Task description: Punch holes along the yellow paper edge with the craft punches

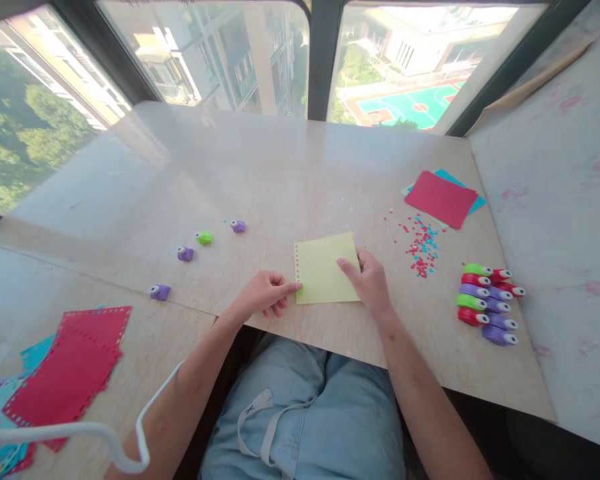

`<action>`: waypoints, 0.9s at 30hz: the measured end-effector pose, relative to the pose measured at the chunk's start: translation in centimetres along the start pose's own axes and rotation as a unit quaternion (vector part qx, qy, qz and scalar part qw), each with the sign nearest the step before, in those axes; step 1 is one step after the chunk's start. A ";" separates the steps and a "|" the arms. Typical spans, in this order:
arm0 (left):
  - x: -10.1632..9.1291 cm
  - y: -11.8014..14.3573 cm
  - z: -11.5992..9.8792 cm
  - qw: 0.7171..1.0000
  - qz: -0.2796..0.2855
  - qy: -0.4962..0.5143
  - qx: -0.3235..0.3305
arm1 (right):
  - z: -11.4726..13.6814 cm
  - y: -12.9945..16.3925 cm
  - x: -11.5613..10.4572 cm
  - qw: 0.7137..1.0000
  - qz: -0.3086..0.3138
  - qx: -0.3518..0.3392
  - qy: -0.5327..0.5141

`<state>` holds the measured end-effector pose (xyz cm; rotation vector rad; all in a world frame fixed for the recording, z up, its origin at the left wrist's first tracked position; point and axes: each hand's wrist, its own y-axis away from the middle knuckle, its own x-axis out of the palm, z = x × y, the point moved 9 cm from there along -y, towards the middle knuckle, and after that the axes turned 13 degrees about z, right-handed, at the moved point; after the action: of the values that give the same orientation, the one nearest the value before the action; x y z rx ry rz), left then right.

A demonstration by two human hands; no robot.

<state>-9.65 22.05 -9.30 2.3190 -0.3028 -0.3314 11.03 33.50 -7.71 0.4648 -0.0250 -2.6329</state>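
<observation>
A pale yellow sheet of paper (325, 267) lies before me at the table's front, a row of small punched holes along its left edge. My right hand (370, 277) grips its right edge, thumb on top. At the lower left corner, my left hand (271, 292) is closed on a small green craft punch (301, 289), mostly hidden by the thumb and fingers. To the left stand a purple punch (238, 227), a green punch (205, 238), and two more purple punches, one (185, 253) behind the other (160, 292).
Red and blue paper bits (423, 247) lie scattered right of the sheet, below stacked red and blue sheets (443, 199). Several punches (485, 303) are grouped at the far right. Red sheets with punched edges (65, 373) lie left, near a white curved rod (80, 431).
</observation>
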 end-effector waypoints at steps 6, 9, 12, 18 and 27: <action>0.2 0.0 -0.1 1.000 0.017 0.009 -0.009 | 0.2 -0.1 0.1 1.000 0.000 -0.010 0.008; 0.1 -0.1 -0.2 1.000 0.019 0.006 -0.002 | 0.3 -0.1 0.0 1.000 -0.005 -0.018 0.015; 0.0 -0.2 0.0 1.000 0.018 0.008 0.000 | 0.4 -0.1 0.0 0.999 -0.009 -0.026 0.025; 0.1 -0.6 0.2 0.999 0.032 0.008 0.002 | 0.6 0.1 -0.2 0.998 -0.019 -0.035 0.049; 0.0 -0.5 0.0 1.000 0.012 -0.008 -0.019 | 1.1 0.0 -0.2 0.995 -0.023 -0.051 0.078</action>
<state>-9.61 22.36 -9.68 2.2750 -0.3300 -0.3416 10.86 33.54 -6.61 0.6421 0.1715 -2.6196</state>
